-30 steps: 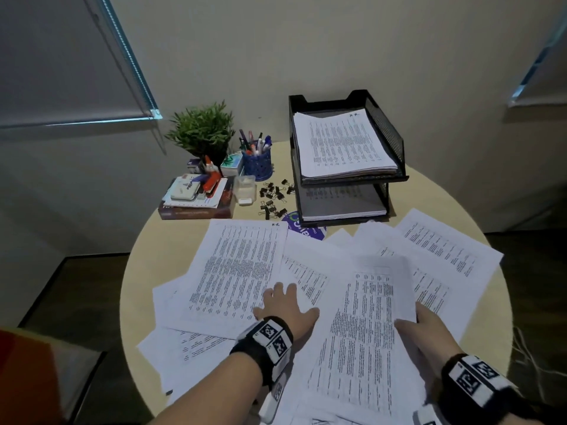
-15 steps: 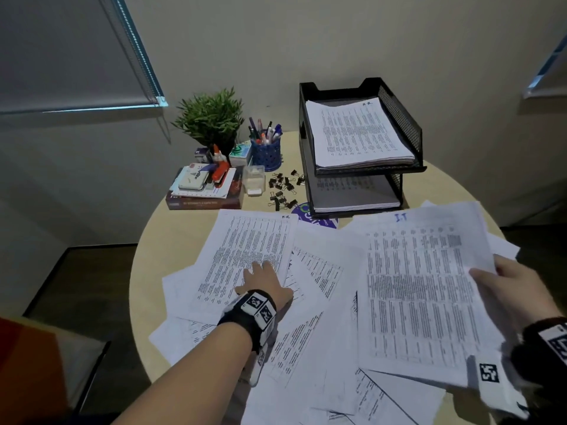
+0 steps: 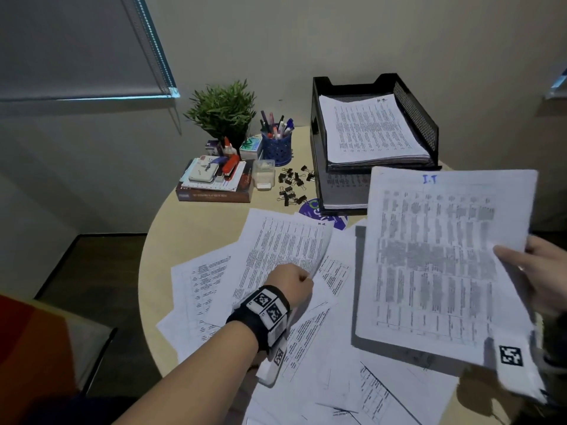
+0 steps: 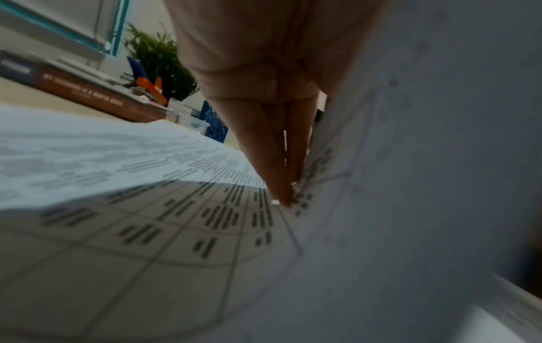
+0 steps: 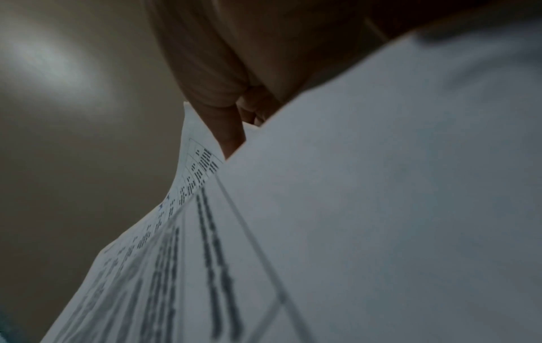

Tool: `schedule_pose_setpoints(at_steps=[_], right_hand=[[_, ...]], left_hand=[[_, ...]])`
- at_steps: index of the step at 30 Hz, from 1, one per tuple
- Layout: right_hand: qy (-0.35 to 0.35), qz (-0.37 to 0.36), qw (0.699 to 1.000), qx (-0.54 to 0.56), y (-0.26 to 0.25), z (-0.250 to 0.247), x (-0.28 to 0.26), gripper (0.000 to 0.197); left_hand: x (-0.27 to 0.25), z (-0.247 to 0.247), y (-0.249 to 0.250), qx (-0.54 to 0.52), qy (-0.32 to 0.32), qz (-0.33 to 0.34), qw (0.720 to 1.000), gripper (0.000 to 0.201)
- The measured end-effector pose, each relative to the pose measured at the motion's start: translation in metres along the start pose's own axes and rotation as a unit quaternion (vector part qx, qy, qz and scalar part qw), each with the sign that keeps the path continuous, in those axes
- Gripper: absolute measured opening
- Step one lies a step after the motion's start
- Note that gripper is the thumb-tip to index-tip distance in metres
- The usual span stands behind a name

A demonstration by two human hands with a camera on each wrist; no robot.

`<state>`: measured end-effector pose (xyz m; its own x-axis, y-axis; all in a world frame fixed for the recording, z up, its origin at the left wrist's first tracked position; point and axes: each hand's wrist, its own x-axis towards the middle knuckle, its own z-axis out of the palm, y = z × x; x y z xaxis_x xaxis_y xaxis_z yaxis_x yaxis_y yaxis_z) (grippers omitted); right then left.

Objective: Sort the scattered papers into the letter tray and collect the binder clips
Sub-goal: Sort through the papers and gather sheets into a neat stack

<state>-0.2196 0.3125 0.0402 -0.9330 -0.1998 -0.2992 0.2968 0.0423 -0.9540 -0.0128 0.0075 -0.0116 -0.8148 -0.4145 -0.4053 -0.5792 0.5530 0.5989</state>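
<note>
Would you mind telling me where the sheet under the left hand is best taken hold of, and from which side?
Probably at its right edge, coming in from the right. That edge of the sheet already curls up off the papers beneath, where the left hand pinches it; elsewhere it lies flat, leaving fingers no way under.

Bare left forearm (image 3: 196, 357), no sleeve. Black band (image 3: 260, 314) around the left wrist with white square tags, each printed with a black checker pattern. A white camera box (image 3: 273, 368) hanging under that wrist. Dark band on the right wrist (image 3: 552, 348) too, with a white strap (image 3: 511, 357) showing one black-and-white square tag.
</note>
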Motion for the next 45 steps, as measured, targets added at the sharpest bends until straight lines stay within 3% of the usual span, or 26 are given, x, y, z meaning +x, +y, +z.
schedule_pose_setpoints(at_steps=[3,5,7,9,11,13,17,19,22,27,32,33,35,38,40,43,45], right_hand=[[-0.045,0.046,0.997,-0.031,0.009,0.032,-0.014,0.023],[-0.067,0.076,0.995,-0.021,0.024,0.053,-0.024,0.021],[-0.059,0.094,0.993,-0.038,0.045,0.065,-0.023,0.016],[-0.036,0.121,0.991,-0.051,0.067,0.077,-0.017,0.022],[-0.043,0.139,0.988,-0.060,0.078,0.089,-0.017,0.030],[-0.045,0.144,0.986,-0.075,0.085,0.099,-0.015,0.032],[-0.049,0.150,0.985,-0.076,0.091,0.115,-0.016,0.030],[-0.054,0.144,0.987,-0.052,0.091,0.121,-0.020,0.032],[-0.069,0.136,0.987,-0.055,0.090,0.127,-0.026,0.029],[-0.073,0.141,0.981,-0.110,0.092,0.128,-0.022,0.025],[-0.021,0.148,0.981,-0.124,0.091,0.111,-0.021,0.022],[-0.017,0.147,0.982,-0.120,0.089,0.107,-0.021,0.020],[-0.019,0.147,0.983,-0.106,0.087,0.101,-0.022,0.020],[-0.034,0.151,0.985,-0.079,0.088,0.096,-0.021,0.039],[-0.045,0.152,0.985,-0.060,0.086,0.092,-0.020,0.044],[-0.054,0.154,0.985,-0.053,0.082,0.084,-0.019,0.044],[-0.063,0.153,0.985,-0.055,0.081,0.078,-0.020,0.047]], left_hand=[[0.000,-0.008,-0.008,-0.083,0.010,-0.028,0.996,0.033],[0.008,-0.020,-0.023,-0.040,0.082,-0.049,0.995,0.031],[0.017,-0.033,-0.043,0.032,0.145,-0.122,0.981,0.041],[0.021,-0.044,-0.061,0.042,0.141,-0.205,0.968,0.058],[0.022,-0.047,-0.071,0.019,0.126,-0.238,0.963,0.067],[0.022,-0.045,-0.074,-0.034,0.118,-0.223,0.967,0.065],[0.017,-0.034,-0.069,-0.118,0.120,-0.156,0.973,0.028],[0.014,-0.029,-0.066,-0.139,0.120,-0.134,0.974,0.036],[0.010,-0.019,-0.062,-0.161,0.109,-0.097,0.976,0.018],[0.016,-0.014,-0.060,-0.129,0.075,-0.051,0.987,0.019],[0.032,-0.055,-0.077,0.016,0.151,-0.069,0.986,0.025],[0.036,-0.064,-0.082,0.046,0.139,-0.094,0.985,0.028],[0.045,-0.076,-0.094,0.085,0.081,-0.154,0.981,0.053],[0.047,-0.091,-0.104,0.129,0.031,-0.178,0.975,0.080],[0.045,-0.098,-0.108,0.154,0.027,-0.163,0.974,0.068],[0.040,-0.105,-0.106,0.101,0.045,-0.120,0.987,0.023],[0.033,-0.106,-0.102,0.061,0.067,-0.090,0.992,0.021]])
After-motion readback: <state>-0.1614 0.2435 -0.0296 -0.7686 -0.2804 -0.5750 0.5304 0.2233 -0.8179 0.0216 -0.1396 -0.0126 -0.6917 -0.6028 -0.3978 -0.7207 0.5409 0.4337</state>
